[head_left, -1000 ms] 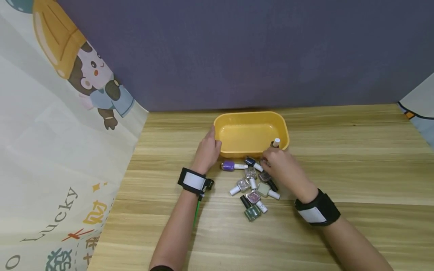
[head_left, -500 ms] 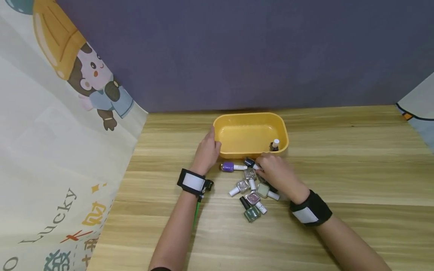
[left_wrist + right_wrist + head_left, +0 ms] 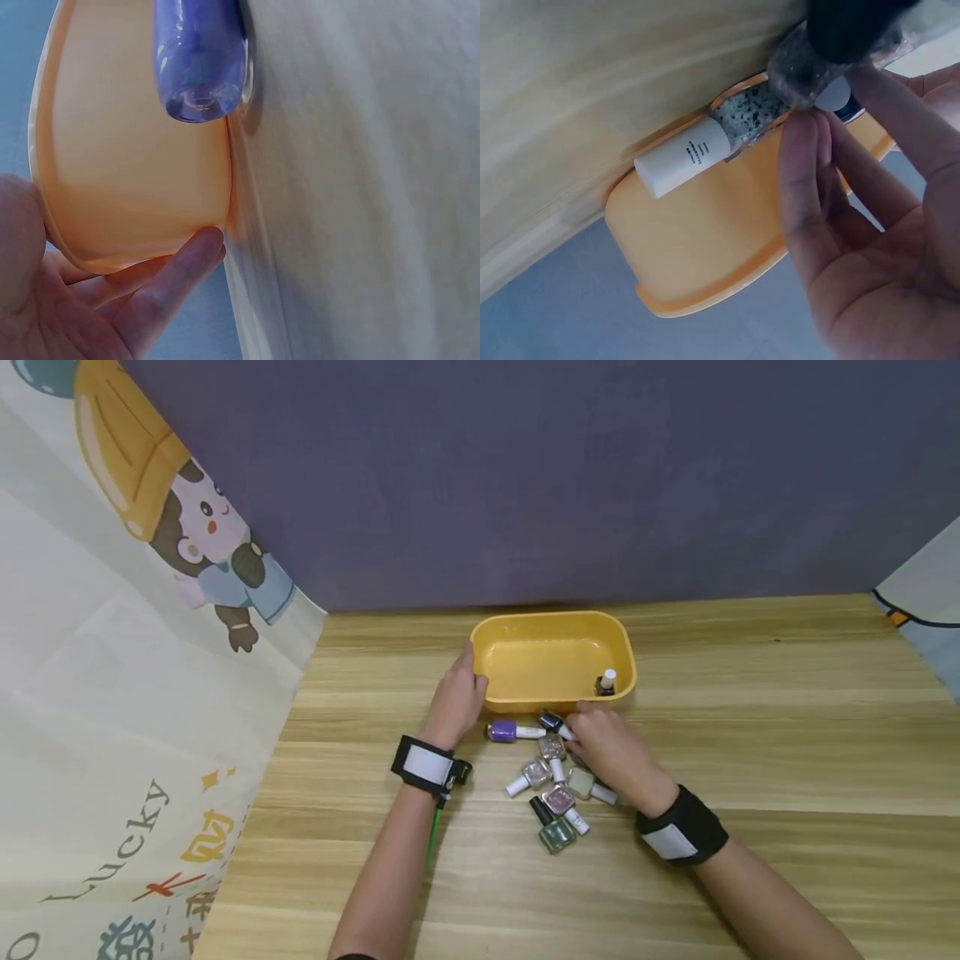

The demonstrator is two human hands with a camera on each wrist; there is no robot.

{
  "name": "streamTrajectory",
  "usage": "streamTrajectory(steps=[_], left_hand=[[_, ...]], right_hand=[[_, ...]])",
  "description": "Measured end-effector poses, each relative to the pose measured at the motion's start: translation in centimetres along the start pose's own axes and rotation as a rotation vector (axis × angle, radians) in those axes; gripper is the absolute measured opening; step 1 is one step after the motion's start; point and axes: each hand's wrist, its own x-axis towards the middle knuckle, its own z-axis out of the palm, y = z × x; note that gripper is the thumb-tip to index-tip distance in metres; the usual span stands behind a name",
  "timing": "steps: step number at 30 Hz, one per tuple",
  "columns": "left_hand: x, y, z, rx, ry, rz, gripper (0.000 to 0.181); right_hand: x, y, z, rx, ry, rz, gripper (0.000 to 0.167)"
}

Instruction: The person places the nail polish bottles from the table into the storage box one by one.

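The left hand (image 3: 456,697) grips the left end of a yellow bin (image 3: 551,703); in the left wrist view its fingers (image 3: 196,251) press the bin's wall. Beside the bin's near wall, the right hand (image 3: 615,752) is over small nail polish bottles. In the right wrist view, its thumb and fingertips pinch a glittery bottle (image 3: 791,71) with a black cap. A speckled bottle (image 3: 750,114) with a white cap lies against the bin there. One dark bottle with a white cap (image 3: 609,678) stands inside the bin at its near right corner.
Several bottles lie in front of the bin: a purple one (image 3: 502,731), a dark blue one (image 3: 550,720), glittery ones, a pale green one (image 3: 580,782) and a green one (image 3: 557,835) nearest me. A dark panel (image 3: 562,485) rises behind the wooden table (image 3: 750,718).
The right hand has let go of the dark bottle, which sits in the bin. It has moved slightly left and nearer me, over the loose bottles. The left hand keeps its place.
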Motion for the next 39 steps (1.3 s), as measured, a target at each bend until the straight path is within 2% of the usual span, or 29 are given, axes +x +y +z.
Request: streamTrajectory(steps=[9, 18, 33, 39], left_hand=[[-0.1, -0.2, -0.1, 0.006, 0.0, -0.003, 0.062], [0.0, -0.1, -0.2, -0.005, 0.004, 0.004, 0.061], [-0.1, -0.1, 0.0, -0.009, -0.006, 0.004, 0.062], [-0.1, 0.0, 0.0, -0.008, -0.008, 0.006, 0.062]], right_hand=[[-0.1, -0.3, 0.3, -0.034, 0.047, 0.003, 0.01], [-0.1, -0.2, -0.3, -0.04, 0.056, -0.003, 0.005], [0.0, -0.3, -1.3, 0.029, 0.096, -0.004, 0.003], [0.0, -0.3, -1.3, 0.069, 0.089, 0.002, 0.004]])
